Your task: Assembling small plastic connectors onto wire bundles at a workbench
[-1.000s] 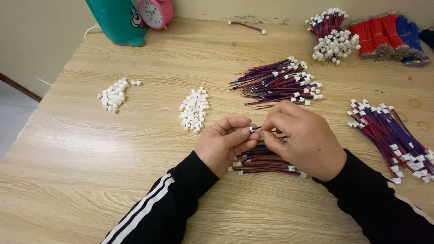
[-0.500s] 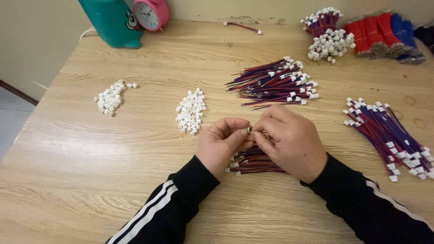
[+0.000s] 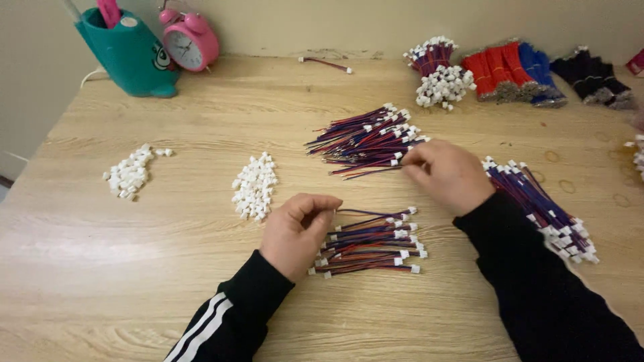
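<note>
Wooden table [image 3: 168,281] with a pale grain fills almost the whole view, and a plain beige wall stands behind it. At the far left corner there is a teal holder [image 3: 129,53], and just beside it a pink alarm clock [image 3: 191,41].

On the near side of the table lies a small bundle of short wires [image 3: 372,243], red and blue-purple, each with a white plug at its end. The left hand [image 3: 296,231] rests at the left end of this bundle. Its fingers are curled and the fingertips pinch the end of one thin wire — the grip is small and closed, not a full fist.

The right hand [image 3: 446,175] is stretched further out, to the near right edge of a bigger pile of the same wires [image 3: 365,139] in the middle of the table. Its fingers are bent down onto the white plugs there; I cannot tell if they really hold one or only touch.

Left of the hands are two heaps of loose white connectors — one close [image 3: 255,186], one further left [image 3: 131,174]. Right of the right arm lies another long wire bundle [image 3: 537,204]. At the back edge are more bundles: wires with white plugs [image 3: 439,70], red and blue ones [image 3: 513,70], and black ones [image 3: 594,77].
</note>
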